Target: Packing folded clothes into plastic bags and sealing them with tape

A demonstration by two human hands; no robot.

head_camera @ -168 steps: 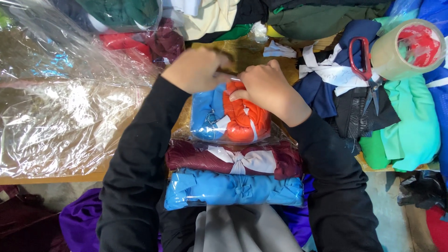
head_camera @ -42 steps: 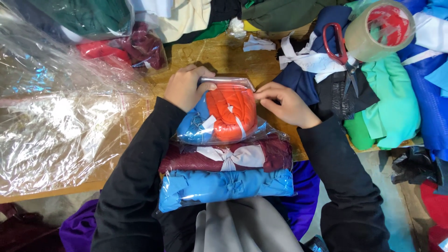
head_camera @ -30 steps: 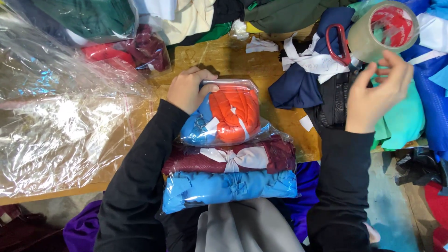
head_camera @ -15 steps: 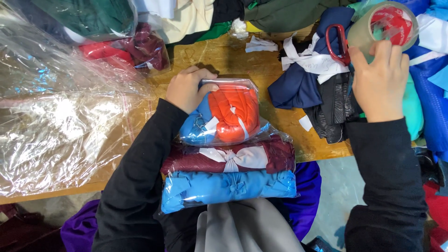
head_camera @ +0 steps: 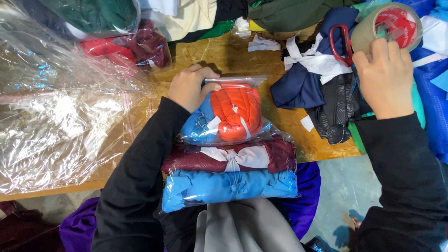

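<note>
The left hand point(head_camera: 190, 88) is pressing down on a clear plastic bag point(head_camera: 228, 114) with an orange and blue folded garment inside. The fingers curl over the top left corner of the bag, near its open mouth, and the thumb lies on the front of it. So this hand is closed on the bag and holds it flat on the wooden table point(head_camera: 219, 53).

The bag lies just to the right of that hand and a little toward the person. Its long side runs away from the person, from the belly side up to the far edge where the mouth is. Under the near end of the bag sit two more packed bags: a dark red one with a white bow point(head_camera: 228, 157) and then a light blue one point(head_camera: 228, 185).

The right hand point(head_camera: 385, 77) is far off to the right, well apart from the bag. It rests on a roll of clear packing tape point(head_camera: 387, 25) with a red middle. The fingers reach up onto the roll's side. I cannot tell if they grip it tight or only touch it. Red-handled scissors point(head_camera: 339, 44) lie just left of this hand, on a pile of dark blue and black clothes point(head_camera: 322, 93).

From the tape, the bag's mouth lies to the left and a bit nearer the person. The left hand is the closer one to the bag.

A big heap of empty clear bags point(head_camera: 60, 121) lies to the left of the left arm.
</note>
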